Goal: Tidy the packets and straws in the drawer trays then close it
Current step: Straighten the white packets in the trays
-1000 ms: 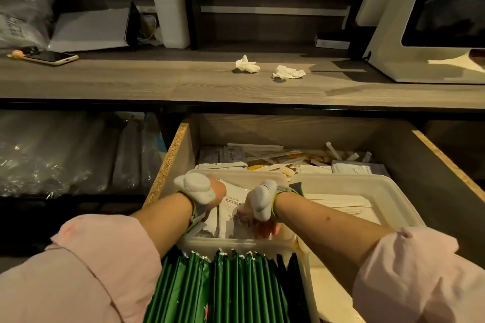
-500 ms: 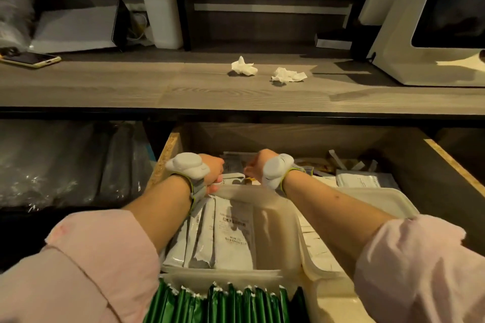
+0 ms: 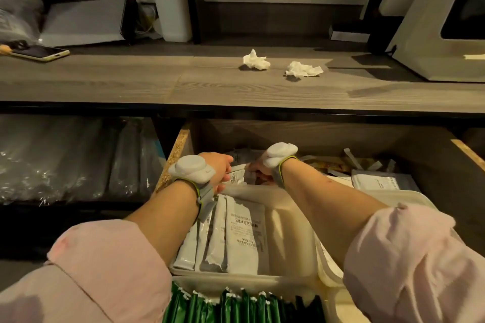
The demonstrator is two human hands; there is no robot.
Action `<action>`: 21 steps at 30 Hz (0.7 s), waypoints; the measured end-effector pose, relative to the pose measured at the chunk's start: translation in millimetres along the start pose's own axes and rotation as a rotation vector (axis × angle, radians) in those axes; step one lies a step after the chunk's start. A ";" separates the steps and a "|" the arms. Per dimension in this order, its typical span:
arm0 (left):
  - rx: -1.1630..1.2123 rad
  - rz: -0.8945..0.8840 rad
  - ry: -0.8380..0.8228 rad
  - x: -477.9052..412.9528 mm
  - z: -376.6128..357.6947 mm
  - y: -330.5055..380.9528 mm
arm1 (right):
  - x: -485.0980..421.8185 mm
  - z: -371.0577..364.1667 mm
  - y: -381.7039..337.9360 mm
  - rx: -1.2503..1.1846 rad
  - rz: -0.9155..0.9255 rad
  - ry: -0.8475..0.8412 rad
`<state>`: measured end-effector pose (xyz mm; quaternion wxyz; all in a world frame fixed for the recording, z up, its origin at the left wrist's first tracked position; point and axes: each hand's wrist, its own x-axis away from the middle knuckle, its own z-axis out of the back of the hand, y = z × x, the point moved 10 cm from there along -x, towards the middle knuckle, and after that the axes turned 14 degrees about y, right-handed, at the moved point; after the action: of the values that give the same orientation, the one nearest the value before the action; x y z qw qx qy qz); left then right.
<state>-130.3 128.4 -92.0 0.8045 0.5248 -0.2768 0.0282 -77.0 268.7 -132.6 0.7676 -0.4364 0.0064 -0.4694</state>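
Note:
The wooden drawer [image 3: 446, 165] stands pulled out below the counter. A white plastic tray [image 3: 288, 231] in it holds several white packets [image 3: 245, 233] standing on edge. In front of that tray, green packets [image 3: 236, 307] are lined up. My left hand [image 3: 219, 169] and my right hand [image 3: 258, 169] reach past the tray's far rim and both grip loose white packets [image 3: 237, 174] at the back of the drawer. More loose packets and paper-wrapped straws [image 3: 367, 165] lie scattered at the back right. A second white tray [image 3: 409, 195] sits to the right, mostly hidden by my right arm.
The wooden counter [image 3: 131, 81] above the drawer carries two crumpled tissues [image 3: 256, 60], a phone [image 3: 39, 52] at the far left, a white bottle [image 3: 172, 0] and a white screen stand [image 3: 433, 47] at the right. Clear plastic bags [image 3: 65, 160] fill the shelf left of the drawer.
Both hands left the packets inside the white tray, moved away from me over its far rim, and closed on loose packets at the back of the drawer.

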 end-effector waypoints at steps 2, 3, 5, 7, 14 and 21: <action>-0.024 0.005 -0.050 6.1 -0.8 -3.5 | 12.6 13.4 -3.5 -0.128 -0.038 0.030; -0.036 0.018 -0.059 4.2 -1.1 -2.9 | 16.8 20.9 -8.4 -0.209 -0.035 0.063; -0.048 0.048 -0.071 13.1 -0.7 -1.8 | 25.9 40.3 -8.8 -0.454 -0.076 0.111; -0.077 0.110 -0.164 22.5 -5.7 -13.6 | 38.5 50.3 -9.3 -0.671 -0.131 0.096; 0.387 0.171 -0.348 41.5 -42.4 -6.1 | 106.1 58.7 -1.6 -0.815 -0.084 0.040; 0.272 0.066 -0.265 34.4 -35.7 -15.0 | 146.2 45.3 30.3 -0.368 0.052 0.075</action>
<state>-81.3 143.9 -98.7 0.6811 0.6186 -0.3911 0.0223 45.4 198.0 -66.6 0.6858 -0.5514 0.1321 -0.4563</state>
